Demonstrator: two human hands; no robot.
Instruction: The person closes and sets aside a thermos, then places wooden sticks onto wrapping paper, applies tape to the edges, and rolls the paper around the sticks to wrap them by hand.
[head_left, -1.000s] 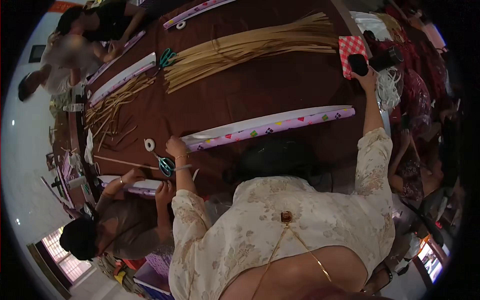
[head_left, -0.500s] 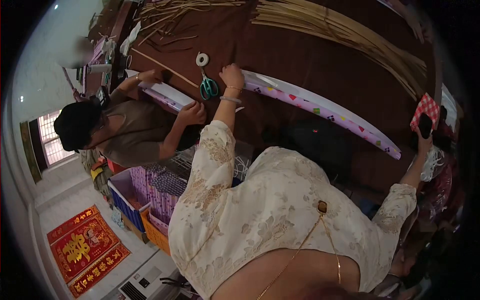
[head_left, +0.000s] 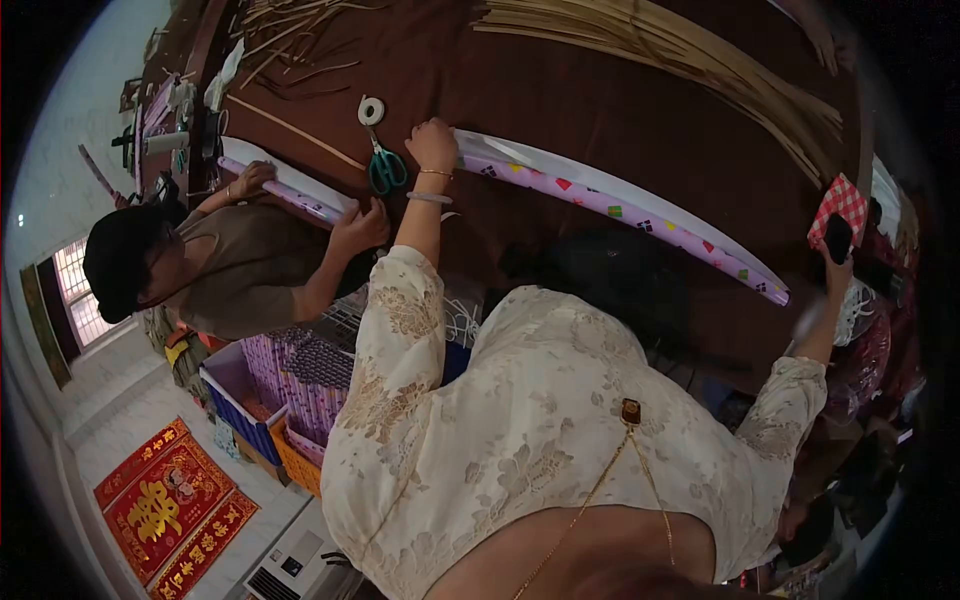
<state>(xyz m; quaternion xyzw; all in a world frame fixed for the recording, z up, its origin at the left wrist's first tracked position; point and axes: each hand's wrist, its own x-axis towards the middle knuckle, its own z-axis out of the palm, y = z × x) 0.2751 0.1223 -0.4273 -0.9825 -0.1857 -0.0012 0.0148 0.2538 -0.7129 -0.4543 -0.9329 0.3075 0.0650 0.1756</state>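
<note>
My left hand (head_left: 433, 146) is closed at the left end of a long strip of lilac patterned paper (head_left: 600, 200), white on its upper side. The strip curves across the brown-covered table to the right, its far end free. My right hand (head_left: 838, 272) is closed around a dark, rounded object (head_left: 838, 238) whose kind I cannot make out. That object overlaps a red-and-white checkered cloth or pad (head_left: 835, 205) at the table's right edge. Left of my left hand lie teal-handled scissors (head_left: 386, 170) and a white roll of tape (head_left: 371, 110).
At left, a co-worker in a dark cap (head_left: 130, 250) has both hands on another lilac strip (head_left: 290, 190). Long tan strips (head_left: 680, 50) lie at the back, and a thin stick (head_left: 295, 130) nearer. Below stand a blue crate (head_left: 240, 400) and an orange crate (head_left: 293, 452).
The view has shifted slightly, so most things sit farther left. The co-worker's far hand has moved down onto their strip, whose edge now looks rolled over. My hands keep roughly their places.
</note>
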